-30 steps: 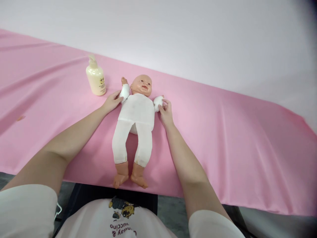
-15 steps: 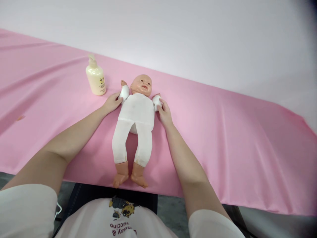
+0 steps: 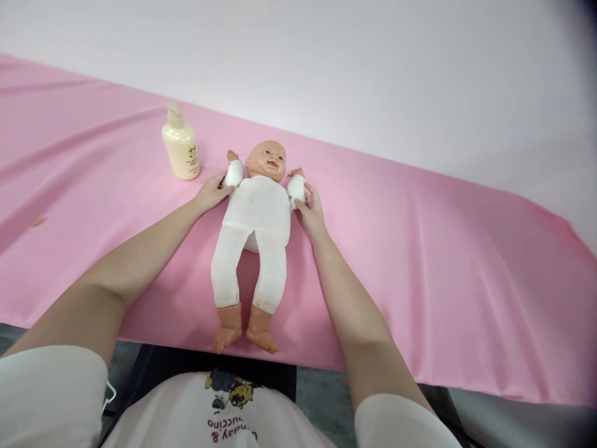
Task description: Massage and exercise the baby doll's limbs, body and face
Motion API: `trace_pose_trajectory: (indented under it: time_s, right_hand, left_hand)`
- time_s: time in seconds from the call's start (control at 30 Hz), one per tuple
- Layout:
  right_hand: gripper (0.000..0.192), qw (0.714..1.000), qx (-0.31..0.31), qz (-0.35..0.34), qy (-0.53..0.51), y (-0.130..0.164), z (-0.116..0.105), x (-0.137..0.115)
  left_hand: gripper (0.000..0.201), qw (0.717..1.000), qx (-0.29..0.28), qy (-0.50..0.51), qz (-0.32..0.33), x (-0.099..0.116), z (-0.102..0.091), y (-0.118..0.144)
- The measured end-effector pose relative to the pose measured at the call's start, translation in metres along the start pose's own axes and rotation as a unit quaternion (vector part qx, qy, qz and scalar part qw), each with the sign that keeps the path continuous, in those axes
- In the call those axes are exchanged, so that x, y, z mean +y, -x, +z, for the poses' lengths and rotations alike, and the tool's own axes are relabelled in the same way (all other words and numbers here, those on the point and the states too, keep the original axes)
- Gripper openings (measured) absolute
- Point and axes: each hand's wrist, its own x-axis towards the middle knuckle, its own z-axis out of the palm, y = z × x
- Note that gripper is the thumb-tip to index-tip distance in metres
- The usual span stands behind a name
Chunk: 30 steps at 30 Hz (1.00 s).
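Note:
A baby doll [image 3: 257, 205] with a white cloth body lies on its back on the pink cloth, its feet toward me. Its bent arms point up beside its head. My left hand [image 3: 214, 191] is closed around the doll's arm at the left of the view, thumb on the near side. At the right, my right hand [image 3: 312, 208] grips the doll's other arm, thumb in front and fingers behind it. Parts of the fingers on both hands are hidden behind the doll's arms.
A pale yellow pump bottle [image 3: 181, 148] stands upright to the left of the doll's head. The pink cloth [image 3: 373, 249] covers the table with loose folds at the right. Behind the table is a white wall [image 3: 354, 68]. A small brownish mark [image 3: 38, 221] shows at far left.
The doll's arm in my right hand has been raised, and its small hand now shows more above my fingers. My left hand has barely moved.

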Motion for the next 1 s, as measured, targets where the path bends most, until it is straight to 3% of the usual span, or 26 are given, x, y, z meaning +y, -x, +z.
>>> trace_pose_trajectory:
  time_s: [0.1,0.27,0.43,0.5,0.67,0.87,1.0]
  right_hand:
    - [0.089,1.000,0.008,-0.010,-0.016,0.000,0.000,-0.003]
    - [0.068,0.998,0.020,0.013,-0.052,0.001,-0.001,-0.011]
    - [0.026,0.996,0.045,0.045,-0.065,0.005,0.000,-0.015]
    - [0.019,0.996,0.042,0.051,-0.060,0.007,0.001,-0.016]
    - [0.019,0.995,0.042,0.069,-0.054,0.007,0.002,-0.017]
    - [0.031,0.998,0.029,0.020,-0.061,0.002,0.003,-0.012]
    - [0.038,0.998,0.027,0.028,-0.050,-0.001,0.001,-0.005]
  left_hand:
    - [0.060,0.995,-0.004,0.095,0.005,0.003,0.000,0.000]
    - [0.064,0.968,-0.005,0.249,-0.022,0.004,0.000,-0.001]
    - [0.042,0.960,-0.001,0.276,-0.049,0.000,-0.001,-0.004]
    - [0.034,0.961,-0.004,0.273,-0.050,-0.002,0.000,-0.005]
    - [0.033,0.965,-0.009,0.257,-0.046,-0.004,0.001,-0.005]
    - [0.056,0.968,-0.019,0.251,-0.002,-0.005,0.004,-0.005]
    - [0.058,0.968,-0.010,0.249,-0.006,-0.005,0.005,-0.005]
